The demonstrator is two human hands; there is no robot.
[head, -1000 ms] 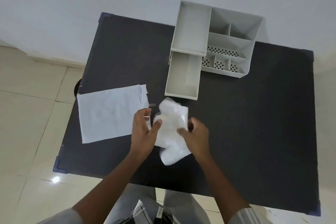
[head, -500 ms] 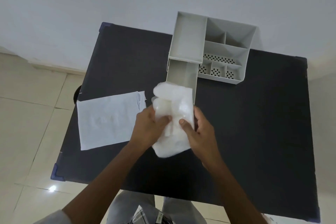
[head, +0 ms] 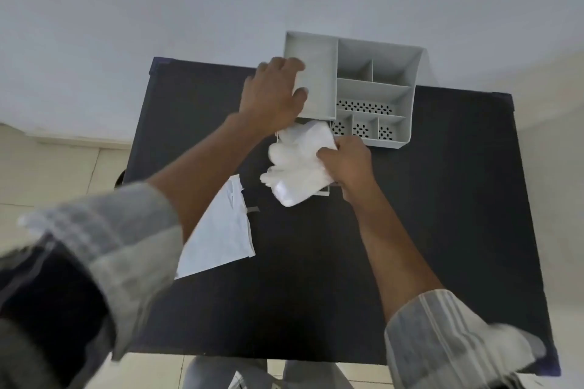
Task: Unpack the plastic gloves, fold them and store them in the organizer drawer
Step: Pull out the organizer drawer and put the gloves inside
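Note:
A folded bundle of translucent white plastic gloves [head: 298, 164] lies over the pulled-out drawer, which is almost wholly hidden beneath it; only a corner of the drawer front [head: 324, 191] shows. My right hand [head: 347, 164] grips the bundle's right side. My left hand [head: 273, 95] rests on the left wall of the grey organizer [head: 319, 82], fingers curled over its top edge. The organizer stands at the far edge of the black table [head: 426, 215].
The white packaging sheet [head: 221, 230] lies flat on the table to the left, partly under my left forearm. The organizer has several open compartments, some with perforated floors [head: 363, 107]. The wall is right behind it. Tiled floor lies to the left.
My left hand let go of the gloves and moved up to the organizer's left wall. My right hand carried the bundle forward over the open drawer. The camera moved closer.

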